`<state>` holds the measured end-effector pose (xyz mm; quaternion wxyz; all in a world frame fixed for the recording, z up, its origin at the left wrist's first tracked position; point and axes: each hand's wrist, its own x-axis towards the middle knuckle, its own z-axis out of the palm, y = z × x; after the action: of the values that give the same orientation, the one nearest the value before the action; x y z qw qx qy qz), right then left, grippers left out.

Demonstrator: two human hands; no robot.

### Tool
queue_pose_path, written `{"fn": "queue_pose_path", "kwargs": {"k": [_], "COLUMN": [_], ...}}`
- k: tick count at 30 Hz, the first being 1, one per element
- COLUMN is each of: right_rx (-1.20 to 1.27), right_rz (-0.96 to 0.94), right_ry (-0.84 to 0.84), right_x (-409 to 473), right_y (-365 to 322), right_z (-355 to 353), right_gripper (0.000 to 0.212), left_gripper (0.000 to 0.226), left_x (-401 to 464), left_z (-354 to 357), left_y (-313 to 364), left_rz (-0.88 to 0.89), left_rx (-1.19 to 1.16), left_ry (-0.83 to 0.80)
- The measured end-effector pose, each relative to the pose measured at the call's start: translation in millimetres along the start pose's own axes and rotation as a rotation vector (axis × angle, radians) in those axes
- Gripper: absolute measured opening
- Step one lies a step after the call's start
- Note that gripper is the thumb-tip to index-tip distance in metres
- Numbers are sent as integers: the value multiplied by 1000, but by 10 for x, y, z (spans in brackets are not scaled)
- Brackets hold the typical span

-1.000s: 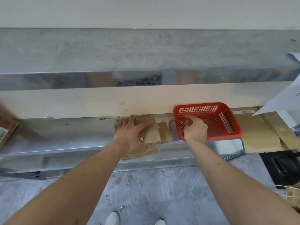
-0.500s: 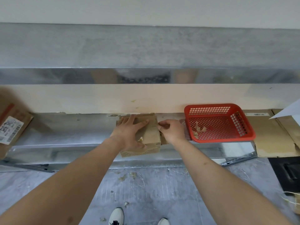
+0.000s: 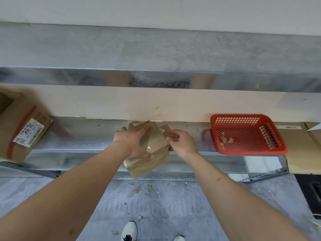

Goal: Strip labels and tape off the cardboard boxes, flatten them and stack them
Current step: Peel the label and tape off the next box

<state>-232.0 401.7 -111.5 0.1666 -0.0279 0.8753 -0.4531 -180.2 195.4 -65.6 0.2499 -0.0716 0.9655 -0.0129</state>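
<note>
A small brown cardboard box (image 3: 153,141) wrapped in glossy tape sits tilted on the metal shelf (image 3: 83,140), its near corner hanging over the front edge. My left hand (image 3: 133,142) lies over its top and grips it, thumb on the near side. My right hand (image 3: 180,142) pinches the box's right edge, where a loose flap or tape strip sticks out. A red plastic basket (image 3: 276,148) to the right holds a few torn brown scraps (image 3: 225,140).
A larger cardboard box (image 3: 19,129) with a white shipping label and red tape stands at the left. Flattened cardboard (image 3: 298,148) lies right of the basket. A beige board runs along the shelf's back. Scraps litter the grey floor near my shoes (image 3: 129,231).
My right hand left the red basket and came to the small box's right edge. The box has turned and slid toward the shelf's front edge under my left hand.
</note>
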Motion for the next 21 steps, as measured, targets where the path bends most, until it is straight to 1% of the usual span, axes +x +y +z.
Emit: {"fn": "queue_pose_path", "kwargs": {"k": [3, 5, 7, 10, 13, 17, 21], "right_rx": [18, 23, 22, 101, 215, 237, 241], "right_rz": [8, -2, -31, -47, -32, -58, -57], "right_ry": [-62, -68, -52, -78, -128, -185, -256], "right_x": [-51, -77, -112, -172, -229, -243, -274], "right_y": [-50, -48, -48, -51, -87, -84, -80], "right_z": [88, 121, 126, 146, 223, 253, 215], "right_gripper": [14, 11, 12, 15, 19, 29, 23], "left_gripper": [141, 145, 142, 137, 137, 142, 144], "left_x": [-83, -119, -163, -214, -231, -236, -290], "left_z": [8, 38, 72, 97, 117, 70, -58], "left_y": [41, 100, 149, 168, 150, 141, 62], "left_rz": [-62, -94, -109, -128, -176, -228, -277], "left_rx": [-12, -15, -12, -53, -93, -193, -323], "left_ry": [-70, -103, -130, -206, -297, -361, -412]}}
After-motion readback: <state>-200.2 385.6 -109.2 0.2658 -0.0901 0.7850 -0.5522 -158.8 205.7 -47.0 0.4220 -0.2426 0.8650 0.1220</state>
